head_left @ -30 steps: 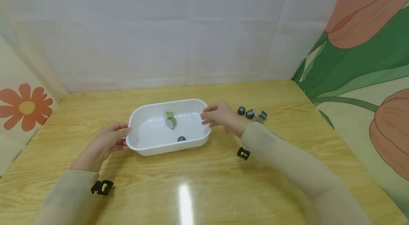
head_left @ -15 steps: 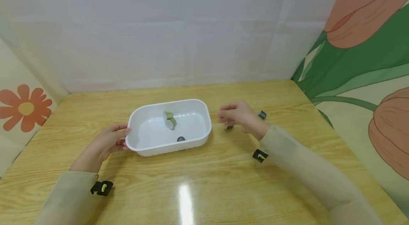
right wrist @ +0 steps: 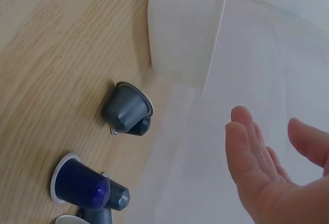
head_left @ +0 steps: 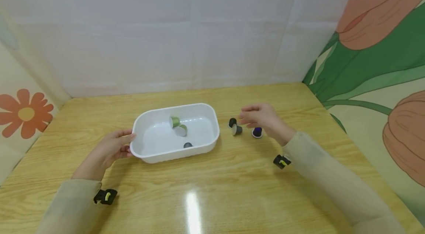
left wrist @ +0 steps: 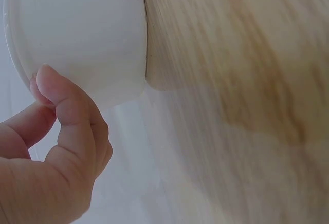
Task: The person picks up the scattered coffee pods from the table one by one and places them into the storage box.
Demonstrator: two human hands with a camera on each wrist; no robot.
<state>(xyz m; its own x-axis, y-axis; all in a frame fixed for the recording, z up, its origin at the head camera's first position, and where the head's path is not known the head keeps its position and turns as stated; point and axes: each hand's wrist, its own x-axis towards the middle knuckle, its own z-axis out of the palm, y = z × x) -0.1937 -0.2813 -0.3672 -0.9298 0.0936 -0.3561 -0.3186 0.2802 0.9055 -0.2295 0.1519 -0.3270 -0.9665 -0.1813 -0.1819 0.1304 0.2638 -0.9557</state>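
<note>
My left hand (head_left: 113, 149) grips the left end of a white oblong tray (head_left: 172, 153), its thumb and fingers pinching the rim in the left wrist view. Two green coffee capsules (head_left: 175, 121) lie inside the tray, with a dark capsule (head_left: 187, 145) near its front wall. To the right, my right hand (head_left: 263, 120) hovers over loose capsules, thumb apart from the fingers and nothing between them. Two dark capsules (head_left: 237, 129) rest together by its fingertips. A dark purple capsule (head_left: 257, 132) stands below the palm. In the right wrist view, more dark capsules (right wrist: 118, 196) lie beside the purple one (right wrist: 82, 184).
All of this is on a wood-grain table (head_left: 212, 204). A white cloth (head_left: 186, 42) hangs behind the table's back edge. Flower-printed panels (head_left: 382, 90) stand at the sides.
My right hand has moved right, from the tray's right rim to above the loose capsules. One green capsule in the tray has shifted slightly right. The left hand keeps its place.
</note>
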